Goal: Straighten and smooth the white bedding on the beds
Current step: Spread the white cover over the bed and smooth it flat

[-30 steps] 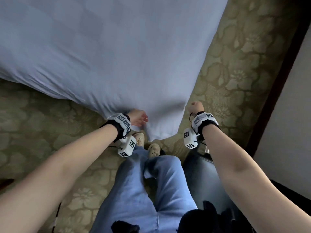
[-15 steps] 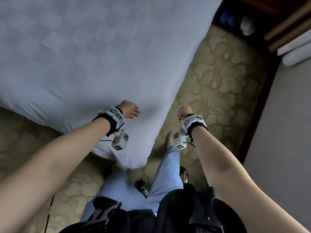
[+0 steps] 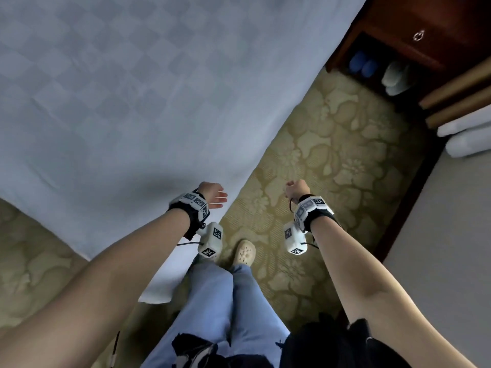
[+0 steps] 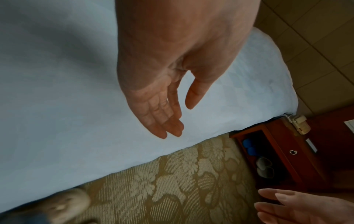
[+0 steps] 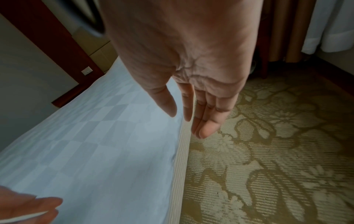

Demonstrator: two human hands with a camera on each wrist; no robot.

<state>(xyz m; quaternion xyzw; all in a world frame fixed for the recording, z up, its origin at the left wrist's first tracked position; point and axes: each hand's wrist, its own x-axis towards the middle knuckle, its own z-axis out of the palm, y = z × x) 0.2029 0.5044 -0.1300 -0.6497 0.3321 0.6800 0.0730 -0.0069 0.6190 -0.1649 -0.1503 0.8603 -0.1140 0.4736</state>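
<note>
The white checked bedding (image 3: 138,96) covers the bed and fills the upper left of the head view; its corner hangs down near my legs. My left hand (image 3: 214,194) hovers over the bedding's near right edge with straight fingers and holds nothing; the left wrist view shows the left hand (image 4: 168,109) above the white bedding (image 4: 57,98). My right hand (image 3: 296,187) hangs over the carpet to the right of the bed, empty. In the right wrist view the right hand (image 5: 193,112) has relaxed straight fingers beside the bedding (image 5: 95,144).
A floral carpet (image 3: 332,155) runs along the bed's right side. A dark wooden nightstand (image 3: 414,30) with slippers (image 3: 393,78) on its lower shelf stands at the top right. Curtains (image 3: 467,126) hang beyond it. My shoe (image 3: 244,252) is on the carpet by the bed.
My view has shifted forward along the bed's right side, bringing the nightstand into sight. Both hands have left the hanging bedding corner, the right one moving out over the carpet.
</note>
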